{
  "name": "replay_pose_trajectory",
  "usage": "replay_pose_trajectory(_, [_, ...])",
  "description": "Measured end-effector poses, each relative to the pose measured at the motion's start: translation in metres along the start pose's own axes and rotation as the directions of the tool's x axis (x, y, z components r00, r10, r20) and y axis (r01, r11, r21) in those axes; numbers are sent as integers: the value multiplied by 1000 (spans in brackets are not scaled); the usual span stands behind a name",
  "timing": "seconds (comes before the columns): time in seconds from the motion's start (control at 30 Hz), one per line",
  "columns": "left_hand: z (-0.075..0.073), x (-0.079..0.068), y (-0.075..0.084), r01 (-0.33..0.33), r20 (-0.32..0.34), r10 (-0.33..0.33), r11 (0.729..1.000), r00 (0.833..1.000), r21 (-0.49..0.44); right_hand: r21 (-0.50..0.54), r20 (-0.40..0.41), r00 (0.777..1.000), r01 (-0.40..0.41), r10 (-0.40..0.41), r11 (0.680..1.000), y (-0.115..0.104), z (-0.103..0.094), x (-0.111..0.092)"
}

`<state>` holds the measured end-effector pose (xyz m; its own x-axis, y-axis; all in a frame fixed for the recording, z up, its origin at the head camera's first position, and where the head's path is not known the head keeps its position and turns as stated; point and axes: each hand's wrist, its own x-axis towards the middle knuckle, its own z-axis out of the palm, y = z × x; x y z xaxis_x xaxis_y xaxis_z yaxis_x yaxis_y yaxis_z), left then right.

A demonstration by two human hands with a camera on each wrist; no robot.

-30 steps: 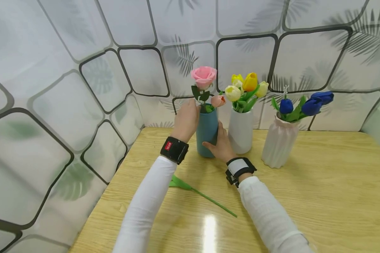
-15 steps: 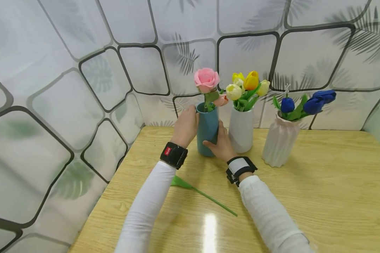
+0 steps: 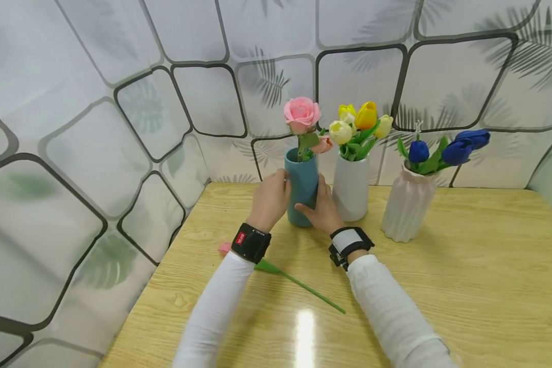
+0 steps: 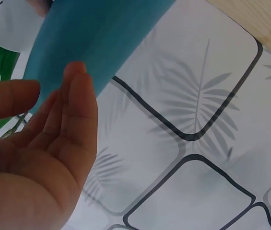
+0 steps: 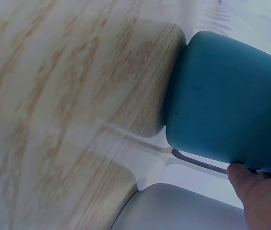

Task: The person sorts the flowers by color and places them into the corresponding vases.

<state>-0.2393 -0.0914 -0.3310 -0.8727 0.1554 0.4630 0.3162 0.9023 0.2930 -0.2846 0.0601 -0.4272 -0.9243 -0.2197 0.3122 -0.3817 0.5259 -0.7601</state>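
A blue vase (image 3: pixel 302 186) stands upright on the table, bearing a pink rose (image 3: pixel 301 115) and a peach tulip (image 3: pixel 322 145). My right hand (image 3: pixel 324 210) holds its lower right side, thumb across the front; the other fingers pass partly out of sight behind it. At the vase's upper left is my left hand (image 3: pixel 271 199). In the left wrist view its fingers (image 4: pixel 80 110) are loosely bent beside the blue wall (image 4: pixel 97 38), with nothing between them and the thumb. A pink flower (image 3: pixel 224 249) with a green stem (image 3: pixel 310 290) lies partly under the left forearm.
Close to the right of the blue vase stands a white vase (image 3: pixel 351 190) with yellow and cream tulips (image 3: pixel 365 116). Further right is a pleated pale pink vase (image 3: pixel 407 207) of blue tulips (image 3: pixel 457 152). A patterned curtain (image 3: pixel 276 87) hangs behind the wooden table (image 3: pixel 487 266).
My left hand has let go of the rose and slid down the vase's left side. The rose has turned and leaned slightly right. My right hand has stayed on the vase.
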Motion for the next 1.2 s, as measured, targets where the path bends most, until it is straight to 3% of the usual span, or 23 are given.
replay_pose_trajectory(0.1, [1,-11,1,-26,10,26,1000,1000,12,0,11,1000,-2,2,1000,4,-1,1])
replay_pose_trajectory(0.27, [1,-40,1,-34,99,32,999,995,24,-30,60,997,-44,45,999,6,-1,-2])
replay_pose_trajectory(0.43, [8,-72,1,-105,214,95,994,972,37,-49,109,992,-59,64,997,11,3,-11])
replay_pose_trajectory(0.5, [12,-80,2,-145,290,129,989,948,34,-42,117,991,-56,61,998,14,3,-13])
replay_pose_trajectory(0.67, [16,-87,9,-243,453,206,970,867,23,6,119,990,-71,70,997,16,-3,-18])
replay_pose_trajectory(0.87, [24,-98,21,-348,509,280,937,814,40,26,139,989,-49,45,998,12,-7,-25])
replay_pose_trajectory(0.97, [30,-105,28,-416,549,324,908,770,47,44,136,989,-64,57,997,13,-8,-30])
replay_pose_trajectory(1.07, [33,-113,33,-449,618,316,891,720,67,80,144,988,-74,62,994,13,-10,-37])
replay_pose_trajectory(1.13, [35,-118,36,-463,647,290,879,705,111,96,150,987,-76,62,992,13,-10,-40])
replay_pose_trajectory(1.2, [37,-123,37,-484,648,275,859,710,166,106,151,987,-70,53,992,13,-10,-43])
